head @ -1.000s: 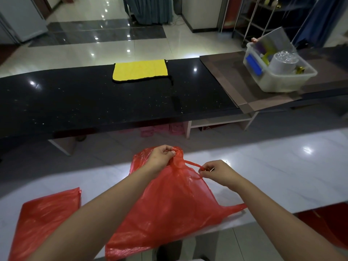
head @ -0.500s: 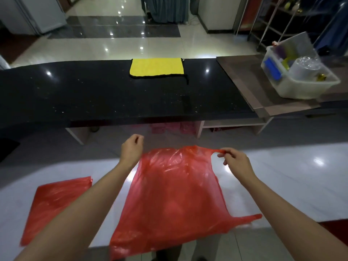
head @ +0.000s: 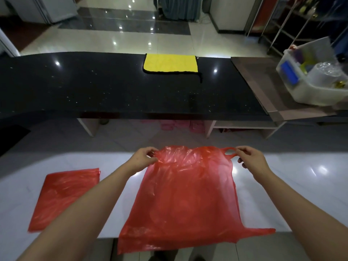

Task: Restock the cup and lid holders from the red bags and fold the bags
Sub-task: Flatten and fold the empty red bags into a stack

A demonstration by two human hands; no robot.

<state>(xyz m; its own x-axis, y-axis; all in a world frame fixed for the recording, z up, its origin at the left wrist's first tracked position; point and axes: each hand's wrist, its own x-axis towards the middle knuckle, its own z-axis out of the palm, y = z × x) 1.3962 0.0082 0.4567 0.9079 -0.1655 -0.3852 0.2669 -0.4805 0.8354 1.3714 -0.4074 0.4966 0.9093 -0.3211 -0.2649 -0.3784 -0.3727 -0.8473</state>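
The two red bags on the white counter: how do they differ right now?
The middle bag is spread open, held at its top corners by the left hand and right hand, and overhangs the white counter. The left bag lies folded, smaller, untouched. Both are thin red plastic.

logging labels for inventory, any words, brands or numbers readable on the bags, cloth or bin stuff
No text can be read anywhere.
Red bag held at its handles: plain, no print visible.
Folded red bag: plain.
Yellow cloth: no label visible.
Things in the white bin: blurred, any print too small to read.
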